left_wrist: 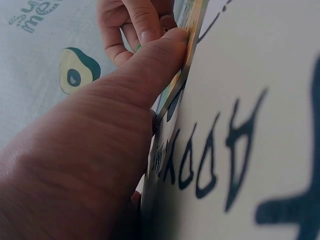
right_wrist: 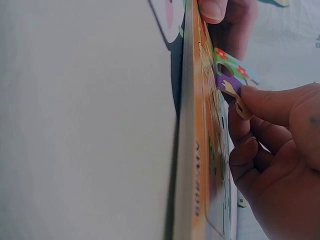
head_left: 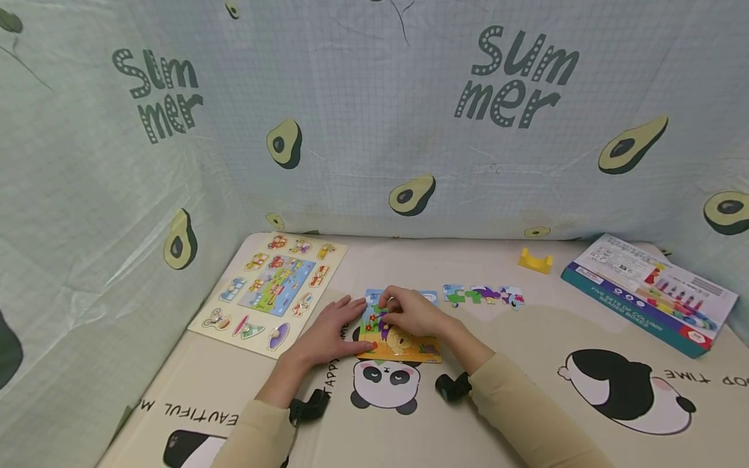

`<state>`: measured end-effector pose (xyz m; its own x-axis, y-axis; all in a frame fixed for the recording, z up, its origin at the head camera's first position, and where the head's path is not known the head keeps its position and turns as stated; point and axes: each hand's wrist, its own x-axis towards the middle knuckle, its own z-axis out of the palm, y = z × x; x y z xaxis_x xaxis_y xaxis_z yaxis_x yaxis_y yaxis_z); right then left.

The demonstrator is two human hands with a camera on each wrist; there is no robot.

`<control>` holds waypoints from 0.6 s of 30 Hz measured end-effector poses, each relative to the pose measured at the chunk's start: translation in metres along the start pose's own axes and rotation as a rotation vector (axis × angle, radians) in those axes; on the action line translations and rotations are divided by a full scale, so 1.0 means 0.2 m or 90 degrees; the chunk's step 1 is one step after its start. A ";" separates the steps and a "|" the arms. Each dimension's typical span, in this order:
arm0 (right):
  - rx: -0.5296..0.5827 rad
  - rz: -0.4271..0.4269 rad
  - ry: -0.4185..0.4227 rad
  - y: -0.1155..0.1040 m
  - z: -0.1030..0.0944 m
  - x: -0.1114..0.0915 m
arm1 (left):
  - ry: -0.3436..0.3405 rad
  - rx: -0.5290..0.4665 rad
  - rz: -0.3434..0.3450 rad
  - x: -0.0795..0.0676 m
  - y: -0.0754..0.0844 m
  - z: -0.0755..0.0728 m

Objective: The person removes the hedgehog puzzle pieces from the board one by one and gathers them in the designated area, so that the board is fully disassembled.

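Observation:
A small jigsaw board (head_left: 430, 351) with an orange lower border lies on the table, a yellow animal picture in its frame. My left hand (head_left: 328, 331) rests along its left side with fingers extended; in the left wrist view the left thumb (left_wrist: 160, 60) presses on the board's edge. Over the board, my right hand (head_left: 417, 315) pinches a jigsaw piece (right_wrist: 231, 75) between thumb and fingers. Green with red flowers and a purple patch, the piece stands tilted up from the board's face in the right wrist view. The fingers partly cover it in the head view.
Several joined jigsaw pieces (head_left: 484, 295) lie right of the board. A larger wooden vehicle puzzle (head_left: 234, 312) lies at the left. Toward the back right are a yellow curved block (head_left: 535, 261) and a toy box (head_left: 649, 292). Printed fabric (head_left: 351, 84) hangs behind the table.

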<state>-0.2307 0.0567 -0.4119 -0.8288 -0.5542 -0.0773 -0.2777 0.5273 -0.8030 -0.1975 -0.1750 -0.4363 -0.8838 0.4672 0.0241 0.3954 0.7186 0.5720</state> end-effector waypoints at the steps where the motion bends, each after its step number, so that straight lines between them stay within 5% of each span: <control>1: 0.002 -0.002 -0.001 0.00 0.00 0.00 | 0.000 0.001 0.000 0.00 0.00 0.00; 18: 0.003 -0.017 0.035 0.05 -0.15 -0.07 | 0.002 0.006 0.003 0.00 0.00 0.00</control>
<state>-0.2368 0.0897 -0.4011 -0.8466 -0.5317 -0.0239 -0.2974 0.5099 -0.8072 -0.1971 -0.1742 -0.4362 -0.8828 0.4689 0.0289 0.4016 0.7214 0.5642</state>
